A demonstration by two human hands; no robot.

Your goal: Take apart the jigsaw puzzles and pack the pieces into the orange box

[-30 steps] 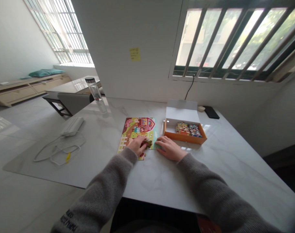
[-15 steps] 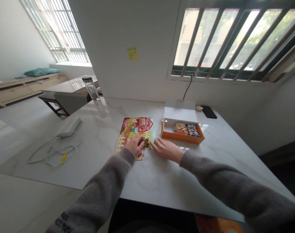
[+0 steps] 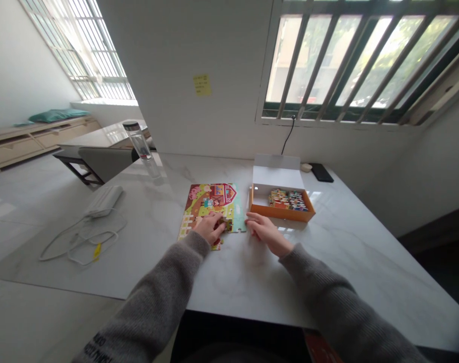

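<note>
A farm-themed jigsaw puzzle (image 3: 214, 194), with a red barn and a white fence, lies partly put together on the table. My left hand (image 3: 208, 228) rests over its lower middle, thumb and fingers closed around a small puzzle piece (image 3: 225, 222). The fingers partly cover that piece. Just off the puzzle's lower right edge is my right hand (image 3: 263, 232), fingers loosely stretched out and nothing visible in them. Below my left hand, a reddish part of the puzzle (image 3: 217, 246) juts out from the bottom edge.
An orange box (image 3: 282, 212) full of upright puzzle pieces (image 3: 287, 199) stands right of the puzzle, its white lid raised. Behind it lies a black phone (image 3: 322, 172). On the left are a glass bottle (image 3: 137, 141), a white power strip (image 3: 104, 200) and its cable (image 3: 78, 237).
My right hand has moved right, off the puzzle, uncovering its lower right corner. My left hand stays in place on the puzzle. The view has shifted slightly.
</note>
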